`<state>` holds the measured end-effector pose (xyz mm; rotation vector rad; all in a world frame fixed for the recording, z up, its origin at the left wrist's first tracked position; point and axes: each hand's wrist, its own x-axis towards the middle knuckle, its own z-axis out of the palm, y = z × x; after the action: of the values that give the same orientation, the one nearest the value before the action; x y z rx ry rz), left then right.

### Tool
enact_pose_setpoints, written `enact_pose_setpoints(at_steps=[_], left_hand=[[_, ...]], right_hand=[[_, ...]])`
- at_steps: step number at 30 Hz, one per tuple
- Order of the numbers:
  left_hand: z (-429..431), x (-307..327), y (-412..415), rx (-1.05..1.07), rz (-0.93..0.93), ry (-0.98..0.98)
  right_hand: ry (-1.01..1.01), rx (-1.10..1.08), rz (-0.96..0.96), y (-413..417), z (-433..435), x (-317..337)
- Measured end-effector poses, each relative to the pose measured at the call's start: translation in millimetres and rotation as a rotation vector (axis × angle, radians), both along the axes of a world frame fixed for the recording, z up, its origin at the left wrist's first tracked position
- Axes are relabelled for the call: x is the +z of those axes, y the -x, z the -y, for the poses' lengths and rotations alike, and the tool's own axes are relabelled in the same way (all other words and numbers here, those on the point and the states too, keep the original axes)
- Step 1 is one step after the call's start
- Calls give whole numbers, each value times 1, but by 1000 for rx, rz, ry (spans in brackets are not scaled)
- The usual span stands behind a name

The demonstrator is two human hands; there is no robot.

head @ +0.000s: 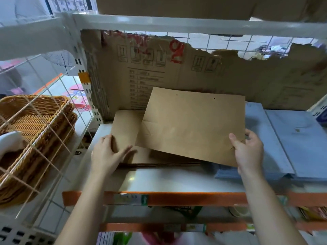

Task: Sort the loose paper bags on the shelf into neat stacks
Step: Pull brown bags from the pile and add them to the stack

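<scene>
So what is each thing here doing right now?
Flat brown paper bag: tilted, lifted, pinched by right hand.
Brown paper bag stack: lying flat, pressed by left hand.
Blue-grey paper bags: stacked flat.
Woven wicker baskets: stacked, behind wire mesh.
Torn cardboard sheet: standing upright at back.

I'm at a shop shelf — orange rail with labels along its edge, wire grid dividers, stacked wicker baskets next door, goods on the tier below.
</scene>
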<state>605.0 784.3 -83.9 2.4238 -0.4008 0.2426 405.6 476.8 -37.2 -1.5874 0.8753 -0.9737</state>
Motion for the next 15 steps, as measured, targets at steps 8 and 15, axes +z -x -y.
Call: enact_pose_setpoints(at_steps=[8,15], left_hand=[[-25,-15,18,-152,-155,-55],[-18,-11,15,-143,-75,-64]], right_hand=[[-6,38,-32,-5,-11,-6],[-12,63,-9,-4,-22,-5]])
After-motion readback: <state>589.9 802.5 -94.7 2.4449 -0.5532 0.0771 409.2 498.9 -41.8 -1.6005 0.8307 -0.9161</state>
